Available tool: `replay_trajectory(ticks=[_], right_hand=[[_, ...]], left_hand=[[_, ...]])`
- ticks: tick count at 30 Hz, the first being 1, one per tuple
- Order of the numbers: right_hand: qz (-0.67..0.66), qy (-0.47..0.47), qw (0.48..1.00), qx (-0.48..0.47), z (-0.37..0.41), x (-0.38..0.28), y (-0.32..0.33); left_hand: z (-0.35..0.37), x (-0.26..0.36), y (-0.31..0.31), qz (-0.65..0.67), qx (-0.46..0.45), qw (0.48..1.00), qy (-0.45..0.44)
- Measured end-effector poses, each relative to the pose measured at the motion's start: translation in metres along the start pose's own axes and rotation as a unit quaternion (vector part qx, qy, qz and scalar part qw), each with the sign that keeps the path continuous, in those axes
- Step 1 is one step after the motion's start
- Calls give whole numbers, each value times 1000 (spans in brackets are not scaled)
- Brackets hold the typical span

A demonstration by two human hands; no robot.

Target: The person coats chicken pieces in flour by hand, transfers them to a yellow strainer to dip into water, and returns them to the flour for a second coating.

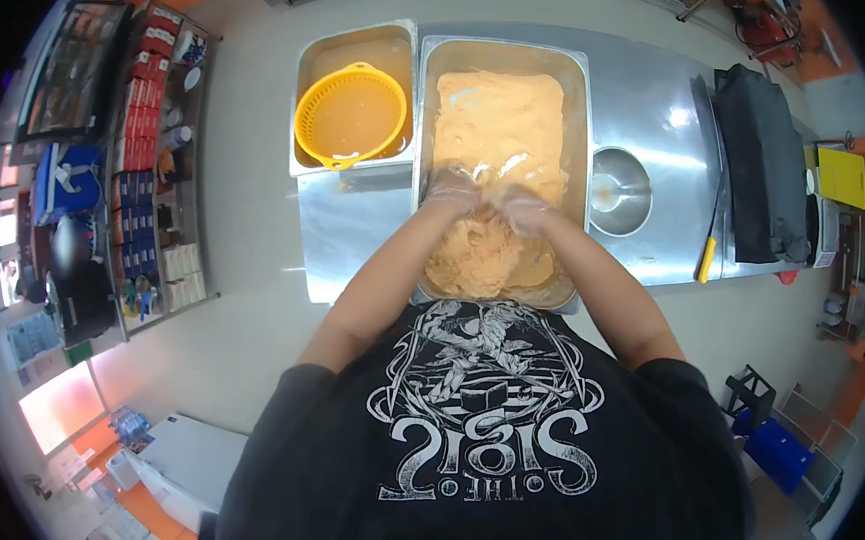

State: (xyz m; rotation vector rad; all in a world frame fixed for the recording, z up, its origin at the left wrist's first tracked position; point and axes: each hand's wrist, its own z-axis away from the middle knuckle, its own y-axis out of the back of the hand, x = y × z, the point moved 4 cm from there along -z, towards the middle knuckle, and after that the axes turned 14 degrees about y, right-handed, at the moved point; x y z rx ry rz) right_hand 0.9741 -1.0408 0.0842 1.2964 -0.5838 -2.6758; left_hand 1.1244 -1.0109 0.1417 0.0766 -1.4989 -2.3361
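Observation:
A deep metal pan [581,130] in front of me holds a bed of pale orange, flour-like breading [498,119], smooth at the far end. Nearest my body it turns into a rough, lumpy coated heap [468,258]. My left hand [453,186], in a clear plastic glove, reaches into the pan at the edge of the smooth part. Close beside it is my right hand [524,211], gloved the same way. The fingers of both hands are sunk in the breading or blurred, so I cannot make out whether they grip anything.
Left of the pan, a yellow colander [401,107] sits in a metal tub [312,56] of orange-brown liquid. A steel bowl [622,191] stands at the right. Farther right lie a long yellow-handled tool [706,259] and a black covered object [756,162] on the steel table [655,95].

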Motion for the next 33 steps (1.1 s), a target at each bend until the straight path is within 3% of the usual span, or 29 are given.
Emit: replay_trajectory(ticks=[1, 2, 4, 5, 7, 8, 9, 10, 11, 13, 14, 15, 16, 17, 19, 20, 22, 23, 24, 25, 26, 28, 29, 31, 32, 33], right_hand=[[-16, -66, 998, -19, -7, 28, -1], [-16, -71, 997, -26, 5, 20, 2], [194, -129, 971, -52, 40, -13, 16], [191, -133, 971, -55, 43, 9, -3], [114, 100, 987, 58, 40, 51, -45], [113, 99, 987, 58, 45, 41, -50], [-127, 20, 987, 101, 50, 25, -54], [-358, -60, 921, 138, 57, 8, -60], [-359, -60, 921, 136, 63, -12, -60], [-347, -59, 916, 194, 71, -39, -55], [-349, -59, 916, 191, 68, -36, -58], [-238, -15, 953, 189, 63, -30, -59], [-123, 28, 975, 184, 56, -24, -60], [-6, 73, 981, 177, 49, -16, -60], [228, 161, 947, 158, 36, -12, -57], [226, 164, 947, 159, 31, -11, -51], [234, 21, 968, 87, 21, 1, -35], [231, 22, 968, 90, 15, 25, -31], [272, 100, 947, 142, 9, 58, -31], [309, 177, 915, 192, 7, 71, -34], [307, 176, 915, 194, 14, 48, -24], [307, -43, 951, 1, 40, -11, 4], [307, -43, 951, 3, 40, -11, 7], [429, -10, 894, -129, 38, -5, 2], [293, -111, 950, 14, 46, 3, 7], [291, -109, 950, 17, 44, 6, 6]], left_hand=[[0, -1, -18, -24, -102, 995, 6], [-3, -1, -27, -17, -108, 994, 7], [-5, 0, -51, -73, -184, 980, -27], [-7, -3, -62, -72, -188, 979, -29], [-8, -6, -83, -94, -239, 961, -98], [-5, -7, -85, -94, -241, 961, -99], [0, -10, -86, -45, -246, 967, -56], [6, -12, -88, 4, -250, 968, -13], [14, -10, -87, 4, -252, 968, -12], [25, -17, -78, 204, -232, 935, 175], [26, -21, -86, 203, -233, 934, 178], [30, -21, -103, 423, -329, 814, 226], [33, -19, -116, 612, -399, 633, 256], [36, -19, -113, 613, -398, 632, 258], [40, -22, -97, 626, -368, 646, 235], [29, -26, -110, 625, -366, 648, 236], [-4, -30, -144, 574, -356, 724, 138], [2, -25, -124, 571, -355, 727, 138], [14, -17, -77, 458, -247, 849, 93], [23, -8, -37, 326, -129, 935, 43], [25, -4, -22, 324, -130, 936, 41], [26, 0, -7, 145, -147, 975, 83], [27, -4, -8, 144, -145, 975, 82], [32, -14, -14, -9, -82, 997, 2], [31, -17, -19, -10, -128, 991, 44], [29, -18, -19, -13, -126, 991, 44]])
